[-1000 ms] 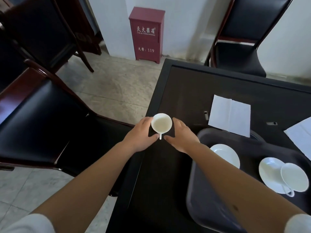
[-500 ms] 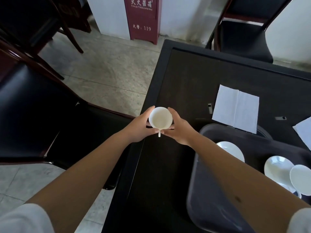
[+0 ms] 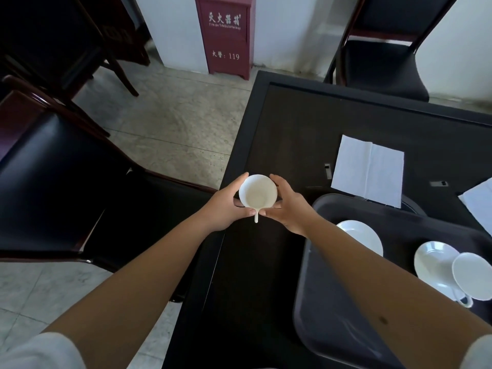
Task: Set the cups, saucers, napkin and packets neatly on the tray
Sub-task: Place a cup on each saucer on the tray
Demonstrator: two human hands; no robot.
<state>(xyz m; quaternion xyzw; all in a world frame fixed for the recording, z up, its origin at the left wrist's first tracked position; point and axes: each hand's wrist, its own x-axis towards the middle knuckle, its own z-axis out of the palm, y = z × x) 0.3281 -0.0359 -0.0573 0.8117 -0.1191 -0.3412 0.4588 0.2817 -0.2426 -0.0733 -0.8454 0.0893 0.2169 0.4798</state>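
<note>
Head view. Both hands hold a white cup (image 3: 257,192) near the left edge of the dark table (image 3: 292,123), to the left of the tray. The left hand (image 3: 225,206) curls around the cup's left side, its fingers closed against the wall and the thumb reaching up to the far rim. The right hand (image 3: 288,206) mirrors it on the right side, fingers likewise pressed to the cup. The cup is upright, its open mouth facing the camera, and its handle points toward the person, showing between the two thumbs. Whether the cup rests on the table or is lifted clear cannot be told.

The dark tray (image 3: 319,310) lies at the lower right, partly covered by the right forearm. On it, an empty saucer (image 3: 362,235) sits near the far left corner. Farther right, a second saucer (image 3: 434,262) carries a second cup (image 3: 474,275) that leans off-centre toward its right side, handle toward the person.

A folded white napkin (image 3: 368,169) lies flat on the table just beyond the tray's far edge. A second napkin (image 3: 479,201) shows at the right border, cut off. Two small dark packets (image 3: 328,170) (image 3: 439,183) lie on the table, one beside the first napkin's left edge, the other between the two napkins.

A red cabinet (image 3: 226,35) stands against the wall; a chair (image 3: 53,182) sits left of the table.
</note>
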